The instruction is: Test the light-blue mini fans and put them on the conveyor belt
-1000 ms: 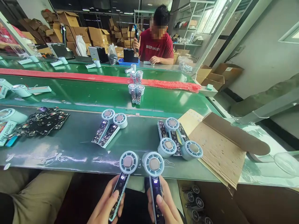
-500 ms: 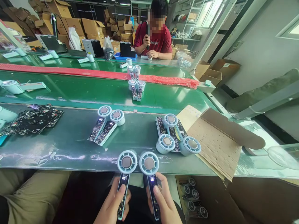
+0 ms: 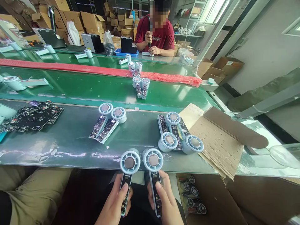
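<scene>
Closed around the handle of a handheld fan is my left hand, its thumb pressing on the exposed black circuit board. My right hand grips a second handheld fan the same way, thumb on the board. Both fans have pale blue round heads with spoked rings and grey centre discs. Their heads stand close together over the bench's front edge. The small displays on the handles look faint. Beyond my hands, a pair of similar fans lies left on the bench, and a cluster of several fans lies right.
A heap of black circuit boards lies at left. Folded cardboard rests at right, above an open box holding several fans. More fans sit on the green belt, beside a red strip. A person works opposite.
The displays on both fans showed a bright 100 and now look dim. Both hands keep their grip and thumb positions. The whole view has shifted slightly.
</scene>
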Tool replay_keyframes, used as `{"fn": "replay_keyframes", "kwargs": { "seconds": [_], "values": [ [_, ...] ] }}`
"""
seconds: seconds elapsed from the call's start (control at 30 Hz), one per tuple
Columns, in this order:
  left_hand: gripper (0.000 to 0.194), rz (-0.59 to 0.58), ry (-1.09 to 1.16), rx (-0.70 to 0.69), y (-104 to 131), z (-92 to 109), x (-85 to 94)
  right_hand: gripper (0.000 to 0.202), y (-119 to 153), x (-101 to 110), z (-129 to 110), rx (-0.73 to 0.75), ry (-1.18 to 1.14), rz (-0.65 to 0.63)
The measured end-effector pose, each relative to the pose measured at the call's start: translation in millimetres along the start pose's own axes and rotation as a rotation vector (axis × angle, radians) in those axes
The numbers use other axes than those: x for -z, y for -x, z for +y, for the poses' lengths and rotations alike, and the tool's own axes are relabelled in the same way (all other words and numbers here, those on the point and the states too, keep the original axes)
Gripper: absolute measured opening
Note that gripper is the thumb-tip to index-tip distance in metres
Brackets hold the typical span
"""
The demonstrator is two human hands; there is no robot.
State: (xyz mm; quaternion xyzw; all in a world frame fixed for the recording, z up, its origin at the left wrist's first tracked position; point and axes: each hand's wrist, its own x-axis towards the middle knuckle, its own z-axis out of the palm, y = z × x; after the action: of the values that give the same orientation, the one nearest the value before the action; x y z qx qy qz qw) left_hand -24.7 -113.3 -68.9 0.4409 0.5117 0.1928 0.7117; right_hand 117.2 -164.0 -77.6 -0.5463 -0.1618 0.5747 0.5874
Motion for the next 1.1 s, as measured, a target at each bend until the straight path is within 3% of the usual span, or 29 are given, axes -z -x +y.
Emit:
{"fn": "replay_keyframes", "kwargs": {
  "seconds": [0.37, 0.57, 0.83, 1.1],
  "values": [
    [0.036, 0.015, 0.045, 0.009, 4, 6, -3.1, 0.050, 5, -2, -3, -0.119, -0.098, 0.093],
    [0.033, -0.032, 0.092, -0.021, 4, 5, -0.3, 0.048, 2, -1, -2, -0.110, -0.117, 0.051],
    [0.032, -0.084, 0.123, -0.103, 2, 28, -4.2, 0.036, 0, -14, -18, -0.033, -0.150, -0.015],
    [0.030, -0.080, 0.148, -0.152, -10, 39, -1.0, 0.023, -15, -24, -35, 0.038, -0.113, -0.101]
  ]
}}
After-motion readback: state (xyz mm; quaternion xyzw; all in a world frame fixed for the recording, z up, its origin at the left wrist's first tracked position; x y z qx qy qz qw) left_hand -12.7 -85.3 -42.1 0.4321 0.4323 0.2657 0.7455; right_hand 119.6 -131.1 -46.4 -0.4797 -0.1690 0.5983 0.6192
